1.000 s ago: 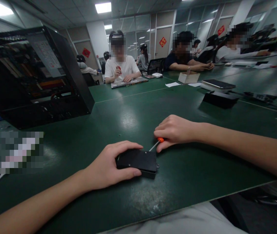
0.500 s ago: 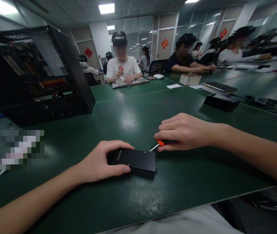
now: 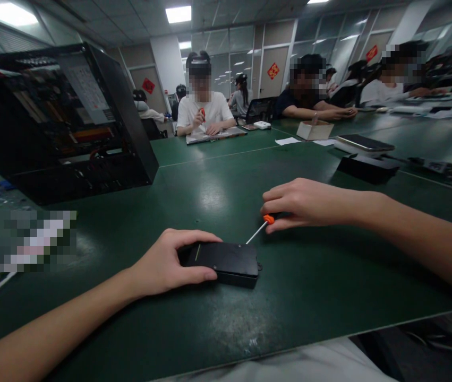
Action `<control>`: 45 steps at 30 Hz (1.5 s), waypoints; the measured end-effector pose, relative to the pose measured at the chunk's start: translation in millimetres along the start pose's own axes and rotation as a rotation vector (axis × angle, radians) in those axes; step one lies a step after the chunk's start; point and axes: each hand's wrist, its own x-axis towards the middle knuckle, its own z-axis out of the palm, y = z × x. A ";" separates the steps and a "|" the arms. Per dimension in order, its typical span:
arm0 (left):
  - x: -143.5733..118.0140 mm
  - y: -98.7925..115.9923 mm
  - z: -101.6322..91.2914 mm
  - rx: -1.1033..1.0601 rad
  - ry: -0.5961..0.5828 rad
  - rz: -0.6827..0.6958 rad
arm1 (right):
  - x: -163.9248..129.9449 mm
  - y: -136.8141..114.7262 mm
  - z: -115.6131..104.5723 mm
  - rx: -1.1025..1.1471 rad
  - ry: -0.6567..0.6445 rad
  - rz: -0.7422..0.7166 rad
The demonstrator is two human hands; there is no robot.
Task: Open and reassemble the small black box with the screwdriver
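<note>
Near the close edge of the green table (image 3: 150, 331), the left hand (image 3: 162, 265) grips the left end of a flat black box (image 3: 236, 260), thumb along its near side and fingers along its far side. The box lies flat, two small screws and a pale yellow-green line showing on top. A second ago the hand reached farther right over it; now more of the top is bare. Just beyond, to the right, the right hand (image 3: 297, 201) pinches the orange handle of a screwdriver (image 3: 268, 219). Compared with half a second ago, the handle sits higher and farther off, and more shaft shows. The tip meets the box's far edge near the right end; whether it touches, I cannot tell.

Farther off at left stands an open black computer case (image 3: 128, 127); the print on its pale label (image 3: 84, 87) is too small to read. To the right lies a black tray-like piece (image 3: 369, 168). At the far side, a seated person (image 3: 221, 109) holds a red-handled tool. Behind, a red diamond sign (image 3: 273, 71) bears gold markings, illegible here.
</note>
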 end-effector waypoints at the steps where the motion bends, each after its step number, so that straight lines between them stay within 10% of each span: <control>1: 0.1 0.1 -0.1 -0.004 -0.002 0.000 | -0.1 0.3 -0.9 -0.002 -0.001 0.009; 45: -0.6 -4.3 1.7 -0.022 0.011 0.005 | 5.5 -11.2 8.7 -0.116 0.151 -0.047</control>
